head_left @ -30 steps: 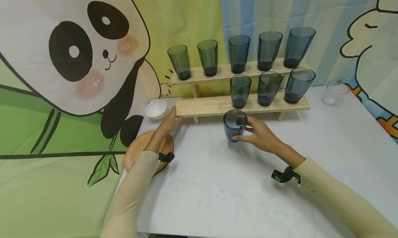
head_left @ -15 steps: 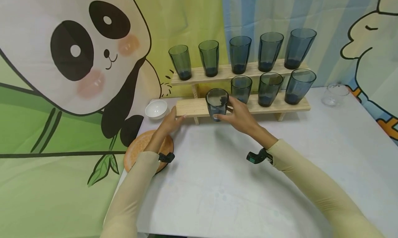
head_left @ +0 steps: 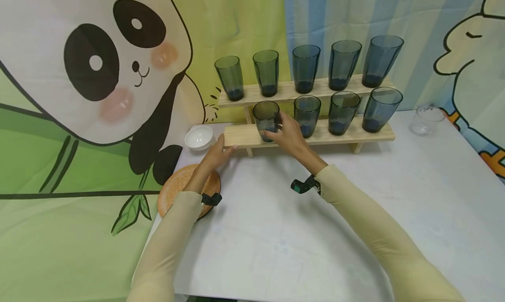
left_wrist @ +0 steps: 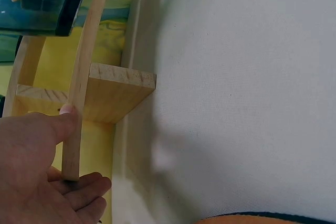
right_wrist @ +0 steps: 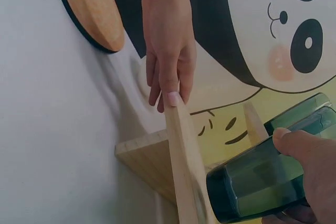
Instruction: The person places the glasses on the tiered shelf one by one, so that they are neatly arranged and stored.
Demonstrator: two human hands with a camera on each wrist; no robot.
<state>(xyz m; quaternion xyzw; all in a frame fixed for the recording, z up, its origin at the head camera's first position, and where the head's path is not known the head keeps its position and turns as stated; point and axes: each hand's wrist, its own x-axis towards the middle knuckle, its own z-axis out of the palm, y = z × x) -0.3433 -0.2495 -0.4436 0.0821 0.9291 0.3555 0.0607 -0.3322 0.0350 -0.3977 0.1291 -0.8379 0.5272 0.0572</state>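
Note:
My right hand [head_left: 289, 134] grips a tinted blue-grey drinking glass [head_left: 265, 113], thumb on the near side. The glass stands nearly upright over the left part of the lower tier of a wooden two-tier shelf [head_left: 238, 136]. Its dark base [right_wrist: 220, 195] is right at the board in the right wrist view. My left hand [head_left: 215, 156] holds the left end of that lower board, thumb [left_wrist: 65, 121] on it and fingers around its end. Three matching glasses [head_left: 307, 113] stand on the same tier, to the right. Several more [head_left: 266, 72] line the upper tier.
Left of the shelf sits a white bowl [head_left: 198, 137]. A round orange plate [head_left: 173, 192] lies partly under my left forearm. A clear glass bowl [head_left: 426, 120] is at the far right of the white table [head_left: 276, 240]. Patterned curtains hang behind.
My right hand has carried the glass from in front of the shelf, up and left, to over the lower tier's left part. The left hand has stayed at the board's end.

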